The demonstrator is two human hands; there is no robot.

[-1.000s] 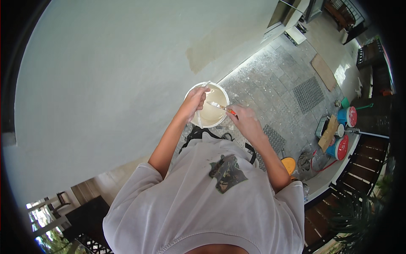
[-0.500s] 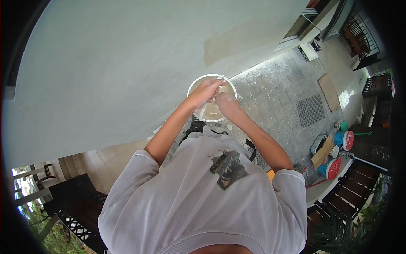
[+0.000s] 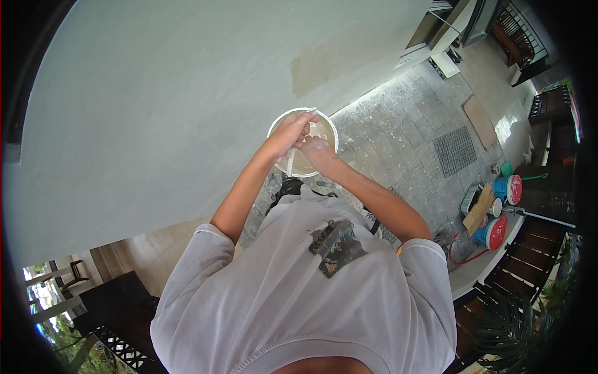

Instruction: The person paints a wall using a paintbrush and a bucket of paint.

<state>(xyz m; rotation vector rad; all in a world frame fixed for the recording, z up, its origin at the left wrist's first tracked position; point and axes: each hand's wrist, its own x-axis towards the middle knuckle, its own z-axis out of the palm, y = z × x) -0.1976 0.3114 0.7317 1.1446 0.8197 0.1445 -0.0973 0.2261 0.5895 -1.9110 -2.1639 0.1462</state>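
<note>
Left hand and right hand pressed close together over the white bucket, both closed on a pale stick-like tool; exact grip unclear. Tool's long axis runs near-far, lower end toward the person, past the bucket's near rim. Bucket stands on the paved floor beside the pale wall. Risk, as judged: hard stirring could slop the beige contents over the rim or tip the bucket.
</note>
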